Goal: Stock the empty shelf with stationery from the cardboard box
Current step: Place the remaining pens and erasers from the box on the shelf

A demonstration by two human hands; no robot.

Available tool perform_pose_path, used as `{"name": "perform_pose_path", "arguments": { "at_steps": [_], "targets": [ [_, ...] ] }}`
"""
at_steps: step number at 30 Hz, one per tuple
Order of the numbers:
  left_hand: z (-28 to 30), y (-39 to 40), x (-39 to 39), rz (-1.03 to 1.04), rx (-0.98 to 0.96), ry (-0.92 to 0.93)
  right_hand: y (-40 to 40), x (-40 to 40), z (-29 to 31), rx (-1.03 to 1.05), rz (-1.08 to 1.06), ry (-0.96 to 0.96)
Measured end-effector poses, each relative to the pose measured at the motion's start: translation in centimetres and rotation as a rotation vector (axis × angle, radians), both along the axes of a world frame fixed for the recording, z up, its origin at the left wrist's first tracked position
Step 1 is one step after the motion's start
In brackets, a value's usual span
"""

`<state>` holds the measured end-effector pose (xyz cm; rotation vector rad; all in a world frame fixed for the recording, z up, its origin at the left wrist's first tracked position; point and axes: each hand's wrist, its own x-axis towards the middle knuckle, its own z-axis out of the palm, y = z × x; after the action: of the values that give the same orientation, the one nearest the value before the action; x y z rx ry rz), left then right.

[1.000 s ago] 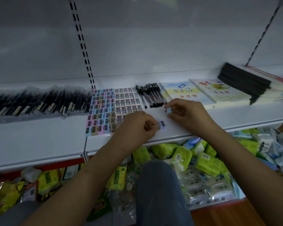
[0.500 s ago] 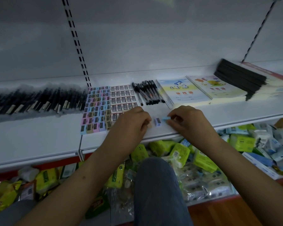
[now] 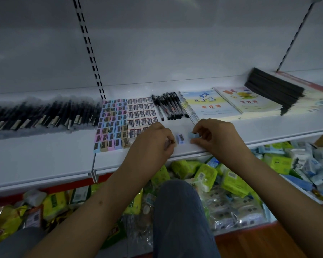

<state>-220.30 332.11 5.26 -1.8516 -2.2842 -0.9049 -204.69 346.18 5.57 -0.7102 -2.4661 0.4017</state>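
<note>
Hands at shelf (image 3: pixel 45 157) front edge — small sharpeners in play.
Right hand (image 3: pixel 215 138) pinches a light-blue sharpener (image 3: pixel 191 135) between thumb and fingertips, just above the shelf. Left hand (image 3: pixel 153 144) is curled, fingertips pinching something small — can't tell what. Loose blue sharpener (image 3: pixel 180 139) lies on the shelf between the hands. Behind: grid of coloured sharpeners (image 3: pixel 111 125), white erasers (image 3: pixel 141 116), black pens (image 3: pixel 169 106), notebooks (image 3: pixel 211 105). Cardboard box not identifiable.
</note>
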Motion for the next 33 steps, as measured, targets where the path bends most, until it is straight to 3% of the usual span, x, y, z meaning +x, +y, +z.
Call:
{"name": "perform_pose_path", "arguments": {
  "at_steps": [6,12,17,23,27,33],
  "targets": [
    [0.4,1.0,-0.2,-0.024,-0.029,-0.054,0.0,0.2,0.1,-0.035,0.162,-0.043],
    [1.3,2.1,-0.1,-0.045,-0.086,-0.074,0.0,-0.8,0.3,-0.138,0.174,-0.050],
    [3.0,-2.8,-1.7,-0.013,-0.095,-0.074,-2.8,-1.8,0.8,-0.255,0.235,0.067],
    [2.9,-13.2,-6.6,0.166,-0.137,-0.078,-8.2,-6.5,0.0,-0.142,0.399,0.072],
    [1.7,-14.2,-8.3,0.170,-0.186,-0.071,-10.3,-9.3,-0.9,-0.075,0.448,0.041],
    [1.0,-13.7,-8.6,0.151,-0.079,-0.121,-10.8,-11.0,-1.1,-0.056,0.476,0.079]
  ]
}}
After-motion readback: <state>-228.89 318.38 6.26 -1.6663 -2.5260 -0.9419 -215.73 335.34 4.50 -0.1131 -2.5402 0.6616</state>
